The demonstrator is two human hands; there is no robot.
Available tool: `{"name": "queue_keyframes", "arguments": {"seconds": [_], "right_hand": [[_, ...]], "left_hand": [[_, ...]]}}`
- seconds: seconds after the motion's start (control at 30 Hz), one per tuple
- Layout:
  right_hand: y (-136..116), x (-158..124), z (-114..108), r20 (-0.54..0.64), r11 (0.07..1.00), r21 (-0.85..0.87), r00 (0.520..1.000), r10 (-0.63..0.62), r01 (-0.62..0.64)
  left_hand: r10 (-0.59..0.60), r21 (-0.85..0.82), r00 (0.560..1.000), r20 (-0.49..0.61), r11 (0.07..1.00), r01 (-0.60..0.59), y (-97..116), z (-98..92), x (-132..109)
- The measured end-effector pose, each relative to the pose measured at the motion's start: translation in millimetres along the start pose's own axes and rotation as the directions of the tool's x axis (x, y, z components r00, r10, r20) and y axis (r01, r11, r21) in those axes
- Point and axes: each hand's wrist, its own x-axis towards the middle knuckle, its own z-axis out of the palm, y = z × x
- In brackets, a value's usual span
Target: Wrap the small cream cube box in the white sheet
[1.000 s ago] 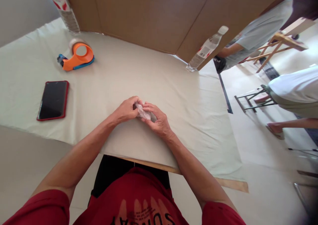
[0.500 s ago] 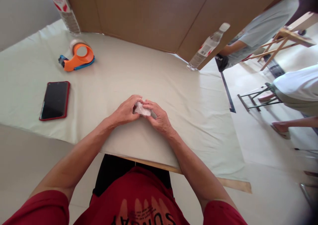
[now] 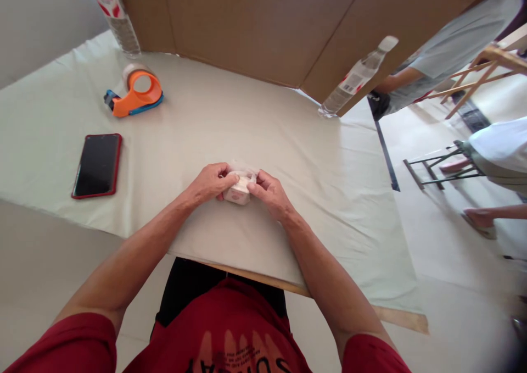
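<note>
Pinching a small white packet point(image 3: 239, 194) from both sides, the left hand point(image 3: 209, 183) and the right hand point(image 3: 272, 194) meet over the middle of the table point(image 3: 247, 115), a little back from its near edge. The left hand's fingers point(image 3: 229, 179) are curled shut round the packet's left end, thumb on top. The right hand's fingertips point(image 3: 256, 181) close on its right end and on a bit of clear wrapping that stands up above it. The packet shows faint pink marks on its near face and sits low, at or just above the pale green cloth that covers the table; whether it rests on the cloth I cannot tell. Both forearms come in across the near edge, above a red shirt point(image 3: 230, 337). Toward the left edge a phone point(image 3: 97, 165) in a red case lies flat with its screen dark, and beyond it, near the far left corner, an orange tape dispenser point(image 3: 135, 92) lies on its side. A water bottle point(image 3: 115, 13) stands in that far left corner against a cardboard wall point(image 3: 255, 21) that runs along the far edge. A second bottle point(image 3: 356, 77) stands at the far right corner. Off the right edge, on the floor, are a metal stool frame point(image 3: 438, 164) and parts of other people: a grey sleeve point(image 3: 444, 49) and a sandalled foot point(image 3: 480, 223).
</note>
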Motion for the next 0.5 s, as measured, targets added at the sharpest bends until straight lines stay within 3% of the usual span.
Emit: {"name": "queue_keyframes", "arguments": {"seconds": [0.2,0.4,0.5], "right_hand": [[2,-2,5,-0.001,0.998,0.047,0.999,0.051,-0.051],[1,-2,3,-0.019,0.996,0.07,0.998,0.056,-0.055],[2,-2,-2,-0.025,1.0,-0.015,1.0,0.018,-0.018]], "left_hand": [[-0.018,0.078,1.0,-0.017,0.997,0.019,-2,-0.5,1],[0.129,0.196,0.984,0.126,0.969,-0.152,0,-12.5,-2],[0.153,0.27,0.976,0.152,0.944,-0.19,4,-13.7,-3]]}}
